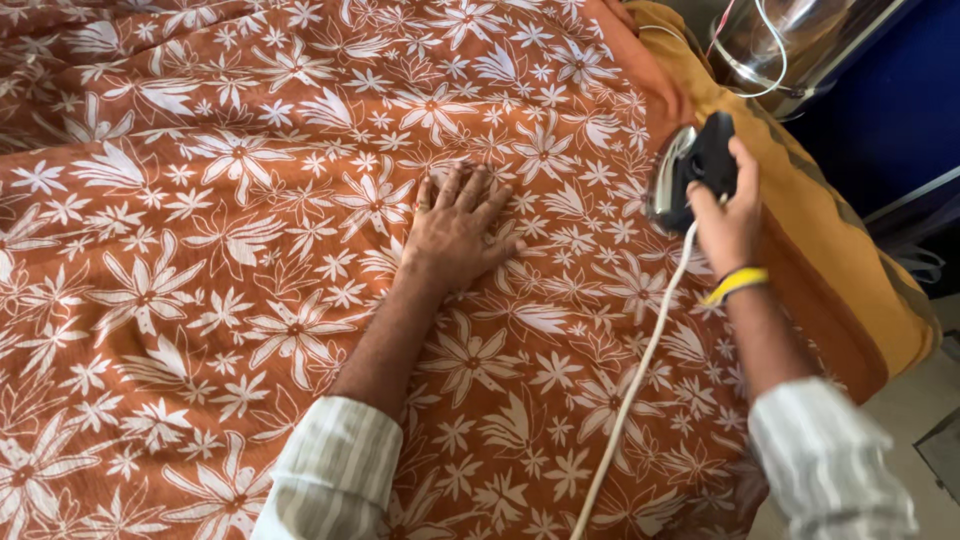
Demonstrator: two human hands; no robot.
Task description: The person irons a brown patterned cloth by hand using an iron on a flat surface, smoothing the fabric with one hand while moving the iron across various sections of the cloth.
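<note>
Step in hand, as judged: ironing a printed cloth, between passes. The left hand (455,232) lies palm down, fingers spread flat on the orange floral cloth (230,250), pinning it to the padded desk; it grips nothing. The right hand (728,225) is closed round the black handle of the electric iron (690,172), which is tipped up on its side near the cloth's right edge, soleplate facing left and off the fabric. A white cord (640,370) runs from the iron's heel down toward the lower edge of view. A yellow band (736,284) sits on the right wrist.

Cloth: rust orange with white flowers and leaves, thin, spread over nearly the whole surface. Low ripples and soft creases show at upper left and along the left side; the patch round the left hand looks smoother. It overlaps a mustard-yellow pad cover (850,260) exposed along the right edge.

Next move, as judged: would call for laying the soleplate flat beside the left hand, keeping the fingers clear of it and the cord off the fabric.

Background: a shiny metal vessel (790,40) at upper right.
</note>
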